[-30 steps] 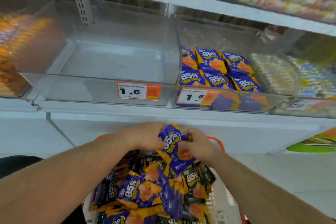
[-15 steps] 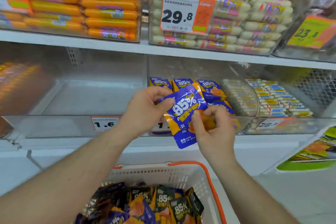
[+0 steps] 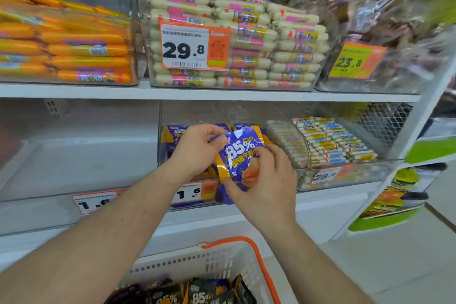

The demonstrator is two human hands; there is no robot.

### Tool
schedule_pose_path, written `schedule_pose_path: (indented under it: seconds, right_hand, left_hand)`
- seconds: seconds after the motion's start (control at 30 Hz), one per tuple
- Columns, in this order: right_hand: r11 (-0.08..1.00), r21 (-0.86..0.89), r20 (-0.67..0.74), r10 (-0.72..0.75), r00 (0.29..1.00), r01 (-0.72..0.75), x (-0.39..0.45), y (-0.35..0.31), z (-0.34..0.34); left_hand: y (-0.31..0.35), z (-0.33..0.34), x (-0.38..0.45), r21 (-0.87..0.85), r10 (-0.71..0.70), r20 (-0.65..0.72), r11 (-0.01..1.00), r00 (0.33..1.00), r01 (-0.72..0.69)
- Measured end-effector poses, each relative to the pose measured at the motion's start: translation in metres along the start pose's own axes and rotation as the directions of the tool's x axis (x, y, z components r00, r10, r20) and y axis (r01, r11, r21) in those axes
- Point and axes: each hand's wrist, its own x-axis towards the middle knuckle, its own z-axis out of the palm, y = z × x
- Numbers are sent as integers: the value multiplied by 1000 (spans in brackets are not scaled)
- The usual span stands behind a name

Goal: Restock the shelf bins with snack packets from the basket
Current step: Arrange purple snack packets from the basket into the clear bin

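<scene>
The purple-and-orange snack packet (image 3: pixel 238 155) is glossy plastic film, creased and catching light. The clear rectangular shelf bins (image 3: pixel 345 175) are smooth, shiny transparent plastic with reflections. The white perforated basket (image 3: pixel 197 261) looks like matt moulded plastic, with a smooth orange rim. The white shelf boards (image 3: pixel 209 94) have a smooth, painted-metal look. The orange-and-white price tags (image 3: pixel 187 47) appear to be paper.

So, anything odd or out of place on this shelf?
Only the clear bin left of the purple-packet bin: it carries a 1.6 tag but holds no stock. Nothing looks spilled or damaged.
</scene>
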Motion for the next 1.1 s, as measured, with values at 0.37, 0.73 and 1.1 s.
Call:
schedule_pose_path:
  seconds: [0.37, 0.73, 1.1]
  right_hand:
    - [980, -175, 274, 142, 951, -96, 61, 7, -4]
    - [813, -580, 620, 477, 623, -46, 113, 42, 49]
    - [815, -579, 663, 475, 578, -7, 101, 56, 64]
  left_hand:
    - [-9, 3, 14, -125, -49, 51, 991, 997, 55]
    - [-48, -7, 15, 126, -109, 4, 986, 994, 107]
    - [-49, -8, 13, 179, -74, 93, 982, 993, 57]
